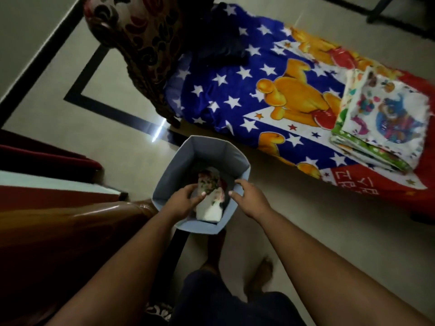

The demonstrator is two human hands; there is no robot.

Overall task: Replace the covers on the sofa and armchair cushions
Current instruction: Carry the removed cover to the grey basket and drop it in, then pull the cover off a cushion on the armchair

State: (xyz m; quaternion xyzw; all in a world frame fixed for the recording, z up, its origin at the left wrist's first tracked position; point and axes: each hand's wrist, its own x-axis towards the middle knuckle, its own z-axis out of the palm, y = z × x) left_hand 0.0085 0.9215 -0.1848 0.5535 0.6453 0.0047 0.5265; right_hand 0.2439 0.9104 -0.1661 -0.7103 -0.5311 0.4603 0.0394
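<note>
We count one grey bin (240,170), one floral cover (209,196), one starred sheet (235,90), two hands, one stack of folded cloths (386,118).

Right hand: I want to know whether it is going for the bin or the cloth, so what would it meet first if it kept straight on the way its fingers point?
Probably the grey bin's right rim. The right hand hovers beside it.

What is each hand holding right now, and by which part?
The left hand grips the folded floral cover by its left edge, inside the grey fabric bin. The right hand holds nothing, hovering at the bin's right rim.
</note>
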